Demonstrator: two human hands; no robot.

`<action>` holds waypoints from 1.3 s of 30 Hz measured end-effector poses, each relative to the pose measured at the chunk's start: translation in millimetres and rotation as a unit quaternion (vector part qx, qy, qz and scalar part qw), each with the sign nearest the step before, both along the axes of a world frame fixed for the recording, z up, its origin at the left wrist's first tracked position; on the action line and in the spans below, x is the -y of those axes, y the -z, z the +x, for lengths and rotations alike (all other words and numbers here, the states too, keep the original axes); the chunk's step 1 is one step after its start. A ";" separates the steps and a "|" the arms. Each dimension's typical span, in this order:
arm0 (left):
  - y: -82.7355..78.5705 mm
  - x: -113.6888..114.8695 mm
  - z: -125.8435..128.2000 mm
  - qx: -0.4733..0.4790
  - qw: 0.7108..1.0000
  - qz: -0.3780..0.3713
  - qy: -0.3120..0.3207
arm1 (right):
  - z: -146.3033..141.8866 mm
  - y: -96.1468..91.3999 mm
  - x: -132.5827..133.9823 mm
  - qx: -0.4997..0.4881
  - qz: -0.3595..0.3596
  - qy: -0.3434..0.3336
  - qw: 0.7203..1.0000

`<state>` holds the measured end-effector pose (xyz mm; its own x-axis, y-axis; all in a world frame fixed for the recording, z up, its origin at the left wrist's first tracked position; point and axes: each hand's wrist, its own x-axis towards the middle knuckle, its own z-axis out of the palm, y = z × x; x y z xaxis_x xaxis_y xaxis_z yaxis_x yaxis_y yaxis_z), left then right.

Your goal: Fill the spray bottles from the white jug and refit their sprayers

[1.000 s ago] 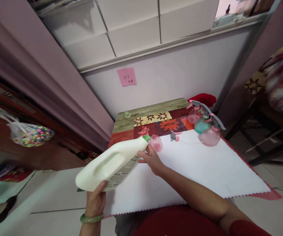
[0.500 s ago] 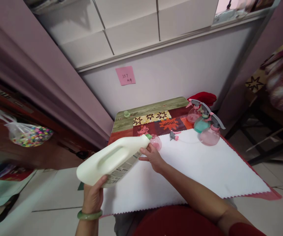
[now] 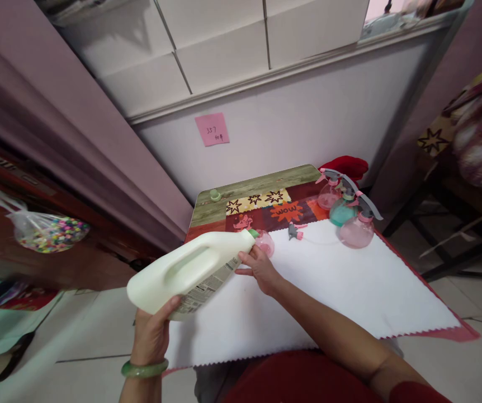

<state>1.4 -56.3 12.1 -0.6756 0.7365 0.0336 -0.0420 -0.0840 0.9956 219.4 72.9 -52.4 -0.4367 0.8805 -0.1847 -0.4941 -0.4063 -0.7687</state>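
A large pale-green jug [image 3: 190, 268] with a printed label is tilted, its green-tipped neck toward the table's far side. Under its base, my left hand [image 3: 152, 330] is closed around the lower end, thumb on the label side. My right hand [image 3: 260, 267] grips the jug near its neck. Right by the spout stands a small round pink bottle [image 3: 266, 243], partly hidden behind the jug and my hand. Whether liquid flows cannot be seen. A grey and pink spray head [image 3: 295, 230] with a thin tube lies on the white cloth [image 3: 308, 291].
Three spray bottles, two pink [image 3: 357, 230] and one teal [image 3: 343, 212], stand at the table's right edge. A light-green cap [image 3: 215, 195] sits at the back left. A red cloth [image 3: 345, 167] lies behind. A bag of colourful beads [image 3: 52, 232] hangs at left.
The jug's base and my left hand have shifted slightly left. My right hand and the spout stay at the small pink bottle.
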 end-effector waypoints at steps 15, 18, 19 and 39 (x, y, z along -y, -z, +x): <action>-27.8 -4.5 11.8 -0.023 0.999 -0.028 -0.003 | -0.3 -3.3 0.3 -0.010 -0.007 -0.003 1.000; -33.5 -5.5 17.3 -0.024 0.999 -0.032 -0.010 | 0.3 -4.4 0.1 -0.011 -0.011 -0.007 1.000; -35.5 -5.8 18.8 -0.022 0.999 -0.033 -0.014 | 0.4 -4.5 0.0 -0.013 -0.011 -0.008 1.000; -44.2 -2.4 13.5 -0.061 0.996 -0.056 0.013 | -1.2 -3.1 -0.1 -0.027 -0.024 -0.006 0.999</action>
